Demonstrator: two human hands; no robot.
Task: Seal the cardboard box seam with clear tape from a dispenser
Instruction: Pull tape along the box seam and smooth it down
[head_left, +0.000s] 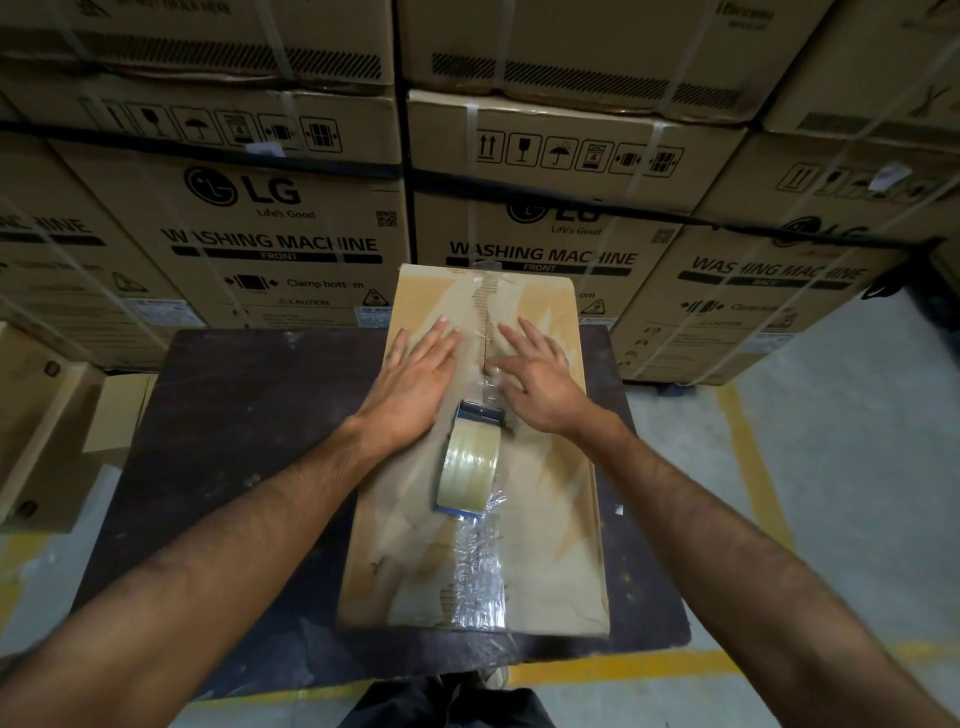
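Observation:
A long flat cardboard box (550, 525) lies lengthwise on a dark table. Its centre seam (485, 332) runs away from me, with wrinkled clear tape (478, 577) covering the near half. A blue tape dispenser (470, 460) with a yellowish roll rests untouched on the box, on the seam. My left hand (415, 379) lies flat, fingers spread, on the left flap beside the seam. My right hand (540, 379) lies flat on the right flap, its thumb near the dispenser's front end. Neither hand holds anything.
The dark table (244, 441) stands in front of a wall of stacked washing machine cartons (270, 228). Smaller cardboard boxes (47, 415) sit at the left. Grey floor with a yellow line (743, 457) lies to the right.

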